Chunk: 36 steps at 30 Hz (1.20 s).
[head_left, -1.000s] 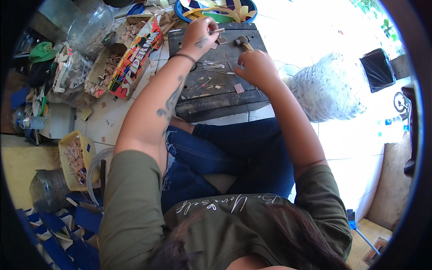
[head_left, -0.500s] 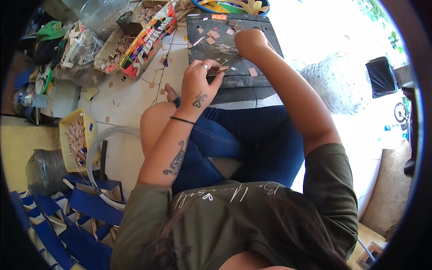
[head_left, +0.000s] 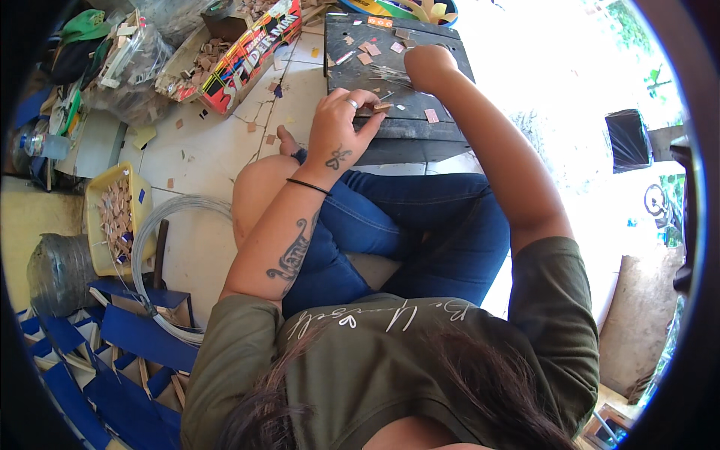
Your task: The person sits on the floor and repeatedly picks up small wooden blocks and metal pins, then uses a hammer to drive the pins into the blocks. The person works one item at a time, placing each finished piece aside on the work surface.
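A low black worktop (head_left: 352, 127) stands in front of my crossed legs. My left hand (head_left: 341, 126) is over its near left part, thumb and fingers pinching a small flat wooden piece (head_left: 383, 108). Farther right, my right hand (head_left: 433, 69) is closed in a fist above the worktop; what it grips is hidden. Beside that fist lies a bunch of thin metal wires (head_left: 388, 73). Small square wooden chips (head_left: 364, 58) are scattered at the far left of the top, and a pale pinkish chip (head_left: 431, 115) lies near the right front edge.
A printed cardboard box (head_left: 247, 64) of wood scraps stands at the far left. Left of my knee are a yellow tub (head_left: 141, 202) of chips and a wire coil (head_left: 142, 259). Blue-covered pieces (head_left: 139, 334) pile at the lower left. A blue-rimmed basin (head_left: 360, 6) sits behind the worktop.
The view has shifted slightly, so the worktop appears a little higher and farther right. My left fingers have curled a bit around the wooden piece. My right fist stays beside the wires.
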Each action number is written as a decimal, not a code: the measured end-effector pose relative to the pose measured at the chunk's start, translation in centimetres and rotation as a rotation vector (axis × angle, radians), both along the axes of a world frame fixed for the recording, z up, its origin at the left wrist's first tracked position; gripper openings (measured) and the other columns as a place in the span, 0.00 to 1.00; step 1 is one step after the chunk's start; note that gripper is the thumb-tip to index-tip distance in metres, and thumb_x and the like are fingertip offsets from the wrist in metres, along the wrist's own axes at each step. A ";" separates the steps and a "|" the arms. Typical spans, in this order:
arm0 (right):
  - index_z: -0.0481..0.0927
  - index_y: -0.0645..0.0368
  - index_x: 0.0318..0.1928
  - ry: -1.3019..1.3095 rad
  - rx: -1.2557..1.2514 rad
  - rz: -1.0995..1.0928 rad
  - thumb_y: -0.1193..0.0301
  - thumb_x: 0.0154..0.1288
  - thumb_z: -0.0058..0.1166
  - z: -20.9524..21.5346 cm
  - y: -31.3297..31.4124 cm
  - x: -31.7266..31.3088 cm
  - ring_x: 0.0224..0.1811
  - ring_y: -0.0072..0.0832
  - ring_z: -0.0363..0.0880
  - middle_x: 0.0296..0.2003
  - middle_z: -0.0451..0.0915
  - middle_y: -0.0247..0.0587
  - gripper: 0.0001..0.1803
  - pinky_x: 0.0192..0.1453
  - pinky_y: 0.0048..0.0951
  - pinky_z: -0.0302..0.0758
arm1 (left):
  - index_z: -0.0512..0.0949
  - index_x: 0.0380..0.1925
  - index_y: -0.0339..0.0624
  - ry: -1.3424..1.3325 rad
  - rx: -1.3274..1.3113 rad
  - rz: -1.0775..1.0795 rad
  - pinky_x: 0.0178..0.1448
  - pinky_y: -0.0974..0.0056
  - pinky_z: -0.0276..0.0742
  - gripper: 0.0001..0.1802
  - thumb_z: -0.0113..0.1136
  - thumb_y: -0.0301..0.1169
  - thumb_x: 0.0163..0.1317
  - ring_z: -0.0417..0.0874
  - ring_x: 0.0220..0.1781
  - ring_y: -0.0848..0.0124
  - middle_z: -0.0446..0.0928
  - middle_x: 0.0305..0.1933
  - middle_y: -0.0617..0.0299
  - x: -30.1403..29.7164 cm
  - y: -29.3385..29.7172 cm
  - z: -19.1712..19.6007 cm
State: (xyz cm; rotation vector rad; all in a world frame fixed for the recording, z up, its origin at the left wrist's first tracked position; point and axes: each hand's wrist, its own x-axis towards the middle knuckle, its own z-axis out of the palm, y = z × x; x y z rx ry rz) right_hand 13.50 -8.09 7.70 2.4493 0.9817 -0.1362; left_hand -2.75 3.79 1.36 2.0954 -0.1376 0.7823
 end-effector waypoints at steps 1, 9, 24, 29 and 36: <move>0.86 0.56 0.37 0.016 -0.011 0.000 0.71 0.57 0.56 0.2 0.0 0.2 0.43 0.37 0.85 0.40 0.85 0.43 0.09 0.43 0.35 0.81 | 0.80 0.37 0.40 0.013 -0.045 -0.018 0.45 0.65 0.77 0.11 0.67 0.24 0.53 0.82 0.38 0.68 0.80 0.36 0.59 -0.1 0.0 -0.1; 0.80 0.66 0.33 0.572 1.124 -0.356 0.71 0.54 0.59 0.1 -4.4 -1.2 0.32 0.29 0.83 0.31 0.84 0.44 0.10 0.39 0.29 0.81 | 0.74 0.45 0.42 0.141 -1.352 -0.747 0.59 0.62 0.74 0.08 0.53 0.30 0.69 0.79 0.45 0.69 0.80 0.47 0.56 0.3 1.1 -0.1; 0.79 0.66 0.36 0.916 1.774 -0.436 0.76 0.59 0.59 -2.5 -7.3 -7.5 0.34 0.22 0.81 0.33 0.83 0.39 0.06 0.42 0.22 0.78 | 0.78 0.35 0.40 0.153 -0.339 -0.141 0.48 0.64 0.75 0.09 0.66 0.30 0.57 0.80 0.39 0.69 0.82 0.33 0.62 -0.3 -1.1 0.0; 0.80 0.65 0.35 0.813 1.679 -0.329 0.78 0.59 0.60 -3.2 -7.2 -8.5 0.35 0.18 0.81 0.31 0.82 0.35 0.05 0.42 0.20 0.77 | 0.82 0.26 0.44 -0.028 0.103 -0.035 0.45 0.59 0.70 0.06 0.68 0.32 0.51 0.77 0.38 0.63 0.80 0.30 0.64 0.2 -1.7 -0.5; 0.80 0.64 0.33 0.533 1.490 -0.192 0.75 0.57 0.62 -3.5 -6.2 -9.8 0.33 0.18 0.82 0.29 0.83 0.35 0.05 0.41 0.21 0.77 | 0.83 0.27 0.45 0.038 0.199 -0.023 0.50 0.60 0.69 0.07 0.70 0.33 0.49 0.78 0.41 0.65 0.81 0.32 0.68 0.3 -1.5 -1.2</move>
